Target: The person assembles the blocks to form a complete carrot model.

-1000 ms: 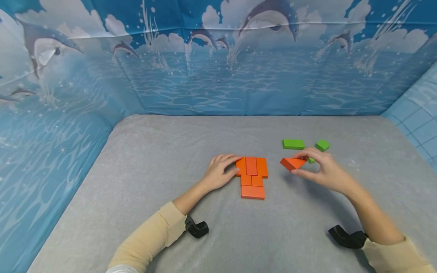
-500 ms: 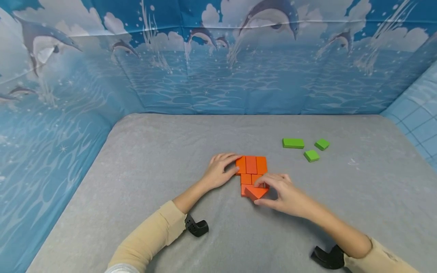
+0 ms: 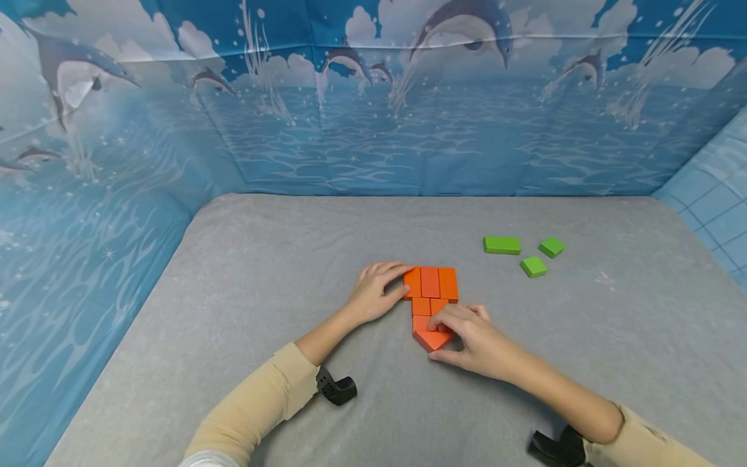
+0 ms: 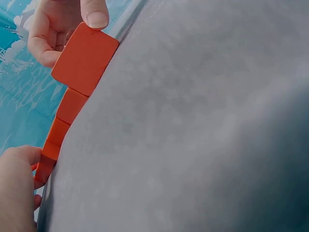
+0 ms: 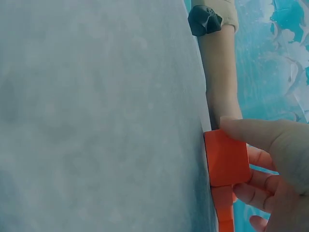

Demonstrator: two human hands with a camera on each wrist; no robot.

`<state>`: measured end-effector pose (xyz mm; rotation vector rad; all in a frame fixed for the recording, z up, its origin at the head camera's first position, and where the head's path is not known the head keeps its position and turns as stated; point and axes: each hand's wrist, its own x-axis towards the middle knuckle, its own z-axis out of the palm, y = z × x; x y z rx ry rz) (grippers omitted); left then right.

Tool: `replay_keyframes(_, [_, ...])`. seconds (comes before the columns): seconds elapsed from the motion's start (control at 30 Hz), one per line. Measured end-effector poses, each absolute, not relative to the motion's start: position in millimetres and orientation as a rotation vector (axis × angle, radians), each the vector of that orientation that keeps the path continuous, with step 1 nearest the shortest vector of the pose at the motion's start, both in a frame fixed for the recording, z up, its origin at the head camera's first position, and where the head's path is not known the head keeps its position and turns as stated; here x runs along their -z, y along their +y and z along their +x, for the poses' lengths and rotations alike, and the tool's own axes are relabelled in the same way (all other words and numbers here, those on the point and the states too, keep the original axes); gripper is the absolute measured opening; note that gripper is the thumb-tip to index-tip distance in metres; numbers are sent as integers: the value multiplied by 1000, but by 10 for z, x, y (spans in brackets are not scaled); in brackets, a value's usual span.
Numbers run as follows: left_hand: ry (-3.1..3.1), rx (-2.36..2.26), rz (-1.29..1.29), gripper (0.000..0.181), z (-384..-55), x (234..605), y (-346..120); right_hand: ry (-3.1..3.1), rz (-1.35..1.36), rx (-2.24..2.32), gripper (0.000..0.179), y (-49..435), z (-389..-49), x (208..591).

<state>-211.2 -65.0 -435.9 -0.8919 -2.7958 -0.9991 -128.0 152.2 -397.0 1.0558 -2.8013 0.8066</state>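
Orange wooden blocks lie fitted together in the head view. At the far end is a row of three, with a left block (image 3: 412, 283) and a middle block (image 3: 430, 282). Two small blocks and a wider one continue toward me. My left hand (image 3: 373, 295) holds the left block at its outer side, thumb and index finger on its edges. At the near end my right hand (image 3: 475, 340) pinches an orange triangular block (image 3: 432, 340), its long side against the wider block. The triangular block's square face (image 4: 87, 58) shows in the left wrist view, the right thumb on its edge.
A long green block (image 3: 502, 245) and two small green blocks, one nearer (image 3: 533, 266) and one farther (image 3: 551, 246), lie at the back right. Grey cloth (image 3: 280, 259) covers the table. A blue dolphin-print curtain (image 3: 373, 143) stands behind and at the sides.
My right hand has carried the triangular block from beside the green blocks leftward and nearer, over the wider block, then down against its near side. My left hand has stayed put.
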Motion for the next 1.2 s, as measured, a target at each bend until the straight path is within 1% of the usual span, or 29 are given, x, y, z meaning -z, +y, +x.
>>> replay_keyframes(0.4, [-2797, 1009, -882, 41, -2118, 4369, -647, -2807, 1060, -779, 33, 1516, -1278, 3959])
replay_keyframes(0.73, [-2616, 1278, -875, 39, -2098, 4313, -669, -2802, 1063, -779, 34, 1516, -1279, 3965])
replay_keyframes(0.93, [-2719, 1141, -824, 42, -1966, 4238, -633, -2806, 1063, -764, 34, 1516, -1280, 3969])
replay_keyframes(1.2, [-2712, 975, -838, 48, -1836, 4347, -616, -2785, 1062, -768, 35, 1526, -1271, 3976])
